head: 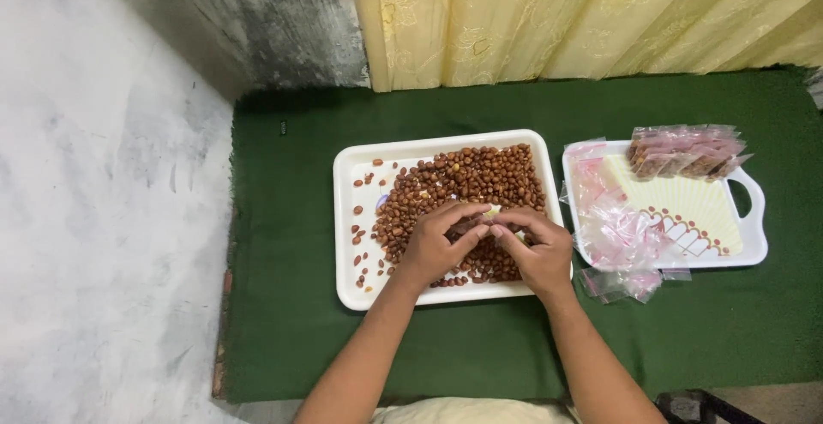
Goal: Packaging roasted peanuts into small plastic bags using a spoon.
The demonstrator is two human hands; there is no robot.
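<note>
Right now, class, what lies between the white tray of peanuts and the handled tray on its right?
In the head view, only a narrow strip of green cloth separates the white tray from the handled tray; lower down, empty clear bags spill toward it.

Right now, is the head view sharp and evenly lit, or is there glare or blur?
Head view: soft, even light, no harsh glare on the white tray; peanuts are sharp; both hands show only slight softness; the wall corner behind is darker.

One head camera looks steeply down from close above at a green mat (300,330), facing the curtain (583,17).
</note>
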